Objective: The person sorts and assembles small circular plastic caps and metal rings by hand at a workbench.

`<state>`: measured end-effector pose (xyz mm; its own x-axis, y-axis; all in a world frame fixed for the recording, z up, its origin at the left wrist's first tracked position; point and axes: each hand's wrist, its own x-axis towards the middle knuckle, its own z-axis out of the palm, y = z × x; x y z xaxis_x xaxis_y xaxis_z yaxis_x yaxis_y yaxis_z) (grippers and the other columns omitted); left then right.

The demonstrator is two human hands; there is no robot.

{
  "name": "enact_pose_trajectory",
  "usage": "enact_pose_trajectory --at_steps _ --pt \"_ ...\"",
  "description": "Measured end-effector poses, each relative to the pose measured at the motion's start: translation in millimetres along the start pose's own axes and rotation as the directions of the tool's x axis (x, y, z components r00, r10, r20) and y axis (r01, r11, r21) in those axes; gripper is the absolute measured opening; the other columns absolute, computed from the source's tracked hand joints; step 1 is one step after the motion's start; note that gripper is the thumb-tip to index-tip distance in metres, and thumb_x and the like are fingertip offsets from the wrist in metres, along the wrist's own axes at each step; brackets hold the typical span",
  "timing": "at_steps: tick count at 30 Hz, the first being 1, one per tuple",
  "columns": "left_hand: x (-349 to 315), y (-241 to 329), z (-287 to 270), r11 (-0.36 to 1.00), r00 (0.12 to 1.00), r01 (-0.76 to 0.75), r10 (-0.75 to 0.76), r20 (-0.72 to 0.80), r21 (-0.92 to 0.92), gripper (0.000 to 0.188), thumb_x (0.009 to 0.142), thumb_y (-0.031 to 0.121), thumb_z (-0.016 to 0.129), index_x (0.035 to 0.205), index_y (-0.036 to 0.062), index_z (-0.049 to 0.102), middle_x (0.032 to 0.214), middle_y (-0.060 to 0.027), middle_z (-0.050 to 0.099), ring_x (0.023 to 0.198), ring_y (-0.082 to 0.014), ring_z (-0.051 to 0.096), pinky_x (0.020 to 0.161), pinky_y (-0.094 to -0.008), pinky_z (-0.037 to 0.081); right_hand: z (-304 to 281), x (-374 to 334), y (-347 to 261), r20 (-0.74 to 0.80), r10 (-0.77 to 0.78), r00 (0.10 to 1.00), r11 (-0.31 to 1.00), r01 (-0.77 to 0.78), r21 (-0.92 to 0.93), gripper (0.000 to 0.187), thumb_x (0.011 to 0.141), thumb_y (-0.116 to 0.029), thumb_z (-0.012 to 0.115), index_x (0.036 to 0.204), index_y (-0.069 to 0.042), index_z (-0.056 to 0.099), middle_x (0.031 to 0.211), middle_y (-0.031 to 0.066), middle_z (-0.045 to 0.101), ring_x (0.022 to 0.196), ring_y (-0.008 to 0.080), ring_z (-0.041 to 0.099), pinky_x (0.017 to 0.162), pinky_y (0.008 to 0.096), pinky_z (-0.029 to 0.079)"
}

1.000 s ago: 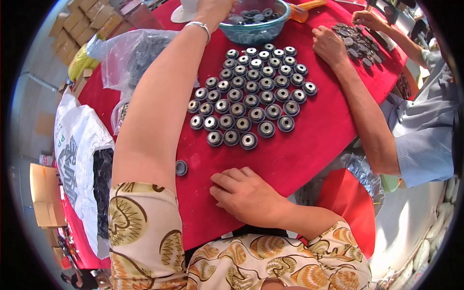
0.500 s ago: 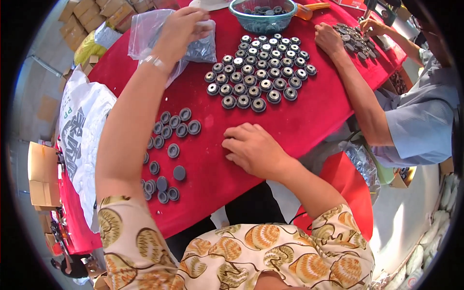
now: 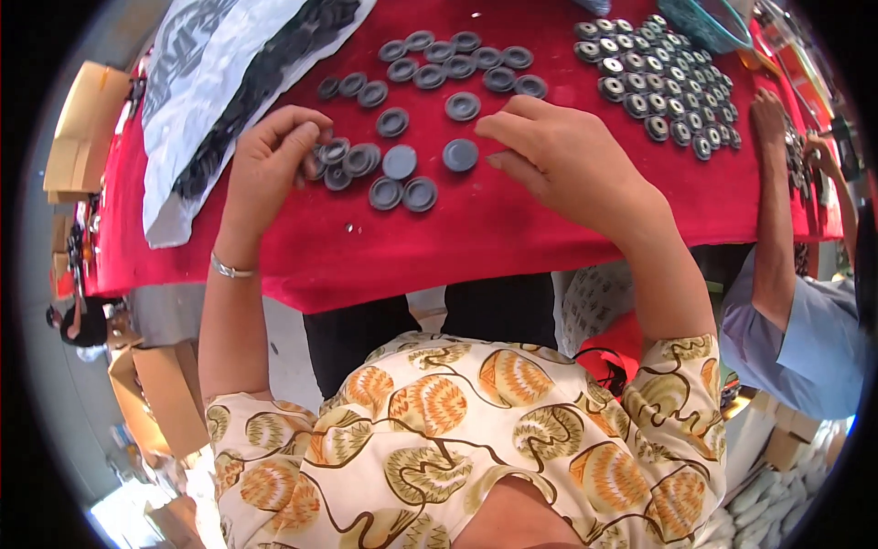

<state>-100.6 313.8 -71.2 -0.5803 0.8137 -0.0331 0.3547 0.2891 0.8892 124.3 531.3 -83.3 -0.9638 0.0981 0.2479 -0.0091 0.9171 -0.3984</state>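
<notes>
Grey round caps lie loose across the red tablecloth in front of me, most with a ringed hollow side up. Two show a smooth, flat face, one of them a flat cap just left of my right hand's fingertips. My right hand hovers there with thumb and fingers apart, holding nothing. At the left end of the group, my left hand has its fingers curled and thumb pressed in beside a small cluster of caps. Whatever lies between those fingertips is mostly hidden.
Rows of dark round pieces with metal centres stand at the right, near a teal basket. A white sack with dark contents lies open at the left. At the far right a co-worker's arm rests over the table.
My view has shifted left. My left hand has come back from the clear plastic bag to the caps; my right hand has moved from bare cloth to beside the flat cap.
</notes>
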Motion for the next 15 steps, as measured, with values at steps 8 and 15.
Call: enact_pose_trajectory --at_steps 8,15 --pt "-39.3 -11.3 40.3 0.988 0.97 -0.151 0.155 0.19 -0.036 0.017 0.088 0.008 0.056 0.099 -0.0025 0.063 0.083 -0.005 0.062 0.063 -0.0092 0.058 0.057 -0.0234 0.047 39.8 22.0 2.0 -0.015 -0.079 0.997 0.996 0.078 -0.031 0.023 0.086 -0.014 0.061 0.106 -0.003 0.06 0.089 0.01 0.061 0.076 0.0254 0.062 0.066 0.0355 0.05" --pt "12.8 -2.9 61.0 0.982 0.944 -0.018 0.079 0.321 -0.188 0.019 0.09 0.011 0.054 0.103 0.0018 0.065 0.086 -0.0061 0.063 0.071 -0.0131 0.063 0.068 -0.0273 0.053 25.3 22.5 26.0 0.156 0.487 0.86 0.761 -0.505 0.408 0.022 0.088 -0.018 0.06 0.103 -0.002 0.065 0.09 0.017 0.068 0.083 0.0234 0.068 0.073 0.037 0.051"
